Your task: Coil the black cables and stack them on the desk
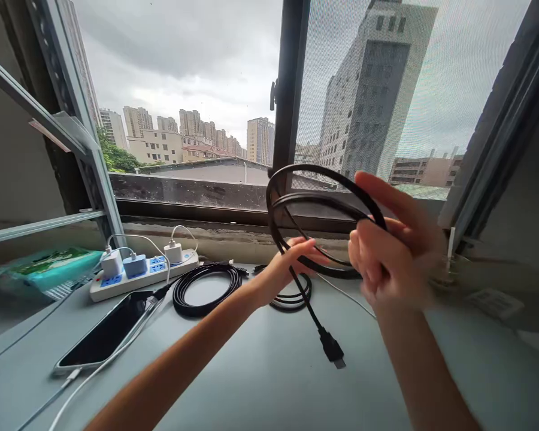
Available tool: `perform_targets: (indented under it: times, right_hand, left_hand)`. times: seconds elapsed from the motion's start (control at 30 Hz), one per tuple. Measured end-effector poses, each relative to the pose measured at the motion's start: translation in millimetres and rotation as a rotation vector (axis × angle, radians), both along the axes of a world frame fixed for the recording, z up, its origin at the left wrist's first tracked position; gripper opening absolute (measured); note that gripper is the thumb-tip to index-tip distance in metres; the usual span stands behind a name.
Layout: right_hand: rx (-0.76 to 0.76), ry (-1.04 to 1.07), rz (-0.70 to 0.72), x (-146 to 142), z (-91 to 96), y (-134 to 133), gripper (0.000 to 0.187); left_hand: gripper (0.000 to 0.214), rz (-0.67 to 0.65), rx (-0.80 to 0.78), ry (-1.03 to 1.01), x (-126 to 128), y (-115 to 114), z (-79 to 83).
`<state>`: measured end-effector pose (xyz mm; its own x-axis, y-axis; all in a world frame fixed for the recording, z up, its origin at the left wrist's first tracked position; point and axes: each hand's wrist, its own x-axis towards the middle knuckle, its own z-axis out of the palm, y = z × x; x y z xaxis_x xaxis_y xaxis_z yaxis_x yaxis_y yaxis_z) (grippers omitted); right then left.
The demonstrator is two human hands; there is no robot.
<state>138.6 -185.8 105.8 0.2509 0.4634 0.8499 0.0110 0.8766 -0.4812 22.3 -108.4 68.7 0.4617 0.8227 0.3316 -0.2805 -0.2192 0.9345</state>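
A loosely coiled black HDMI cable (314,169) is held up in the air in front of the window, its loops side by side. My left hand (281,272) grips the coil at its lower left, thumb on the near side. On the right, my right hand (388,257) is closed on the same loops, index finger raised along them; its outer edge is smeared by motion. One end of the cable hangs below my left hand, with its black plug (331,347) pointing down over the desk.
Two coiled black cables, one left (206,308) and one partly behind my left hand (291,305), lie on the grey desk (260,383). To the left are a phone (105,332), a white power strip (153,276) with chargers, and a green packet (54,269). A metal rack (87,149) stands beside the window.
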Motion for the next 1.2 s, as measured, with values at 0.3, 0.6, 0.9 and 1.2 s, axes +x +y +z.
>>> perform_targets:
  times: [0.3,0.6,0.9,1.2]
  right_hand:
    - [-0.348,-0.193,-0.067,16.3,-39.3,110.7,0.054]
    - [-0.274,-0.381,-0.326,18.1,-38.8,99.9,0.046]
    - [-0.147,-0.353,-0.399,10.4,-31.1,84.6,0.029]
    - [-0.236,-0.265,-0.438,5.3,-31.6,85.0,0.053]
  left_hand:
    - [0.014,0.45,0.164,-0.134,-25.8,41.6,-1.8]
    - [0.037,0.223,0.129,0.098,-35.2,36.6,9.7]
    - [0.057,0.247,0.118,0.142,-25.3,20.1,11.3]
    - [0.067,0.273,0.045,0.096,-22.2,0.3,24.7]
